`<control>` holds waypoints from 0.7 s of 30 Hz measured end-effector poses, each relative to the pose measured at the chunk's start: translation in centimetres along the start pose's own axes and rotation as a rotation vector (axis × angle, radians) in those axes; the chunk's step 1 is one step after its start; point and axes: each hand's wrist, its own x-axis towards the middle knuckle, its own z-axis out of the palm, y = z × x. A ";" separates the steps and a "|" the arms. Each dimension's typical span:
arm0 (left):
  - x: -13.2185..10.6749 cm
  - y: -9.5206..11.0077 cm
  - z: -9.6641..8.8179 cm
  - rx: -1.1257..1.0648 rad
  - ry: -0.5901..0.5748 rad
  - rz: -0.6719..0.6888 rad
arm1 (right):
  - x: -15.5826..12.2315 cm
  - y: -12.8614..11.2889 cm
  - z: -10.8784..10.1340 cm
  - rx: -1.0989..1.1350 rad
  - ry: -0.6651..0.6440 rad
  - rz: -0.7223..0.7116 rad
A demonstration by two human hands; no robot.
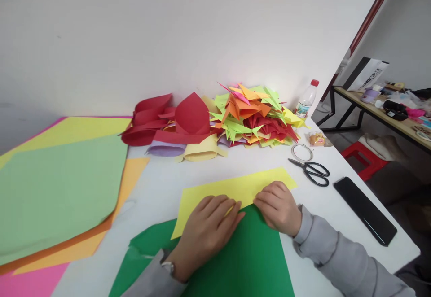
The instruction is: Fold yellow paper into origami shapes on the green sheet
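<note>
A yellow sheet of paper (208,191) lies slantwise over a larger dark green sheet (256,261). My left hand (207,232) has its fingers curled over the near edge of the yellow paper, close to its middle. To the right, my right hand (278,207) pinches that same edge between thumb and fingers. The two hands are a small gap apart, and the near edge looks slightly lifted between them. My fingers hide part of this edge.
Large coloured sheets (60,189) lie stacked at left. Red paper hats (191,113) and a heap of folded paper stars (249,113) stand by the wall. At right are black-handled scissors (311,171), a tape roll (302,152), a phone (365,209) and a bottle (306,99).
</note>
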 end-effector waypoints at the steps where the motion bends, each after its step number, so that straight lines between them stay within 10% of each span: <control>1: 0.0 0.3 0.1 -0.012 0.002 0.008 | 0.1 -0.1 0.0 0.007 0.009 -0.003; 21: -1.4 -1.6 0.0 0.077 0.042 0.037 | -0.4 1.5 -0.3 -0.122 -0.024 0.027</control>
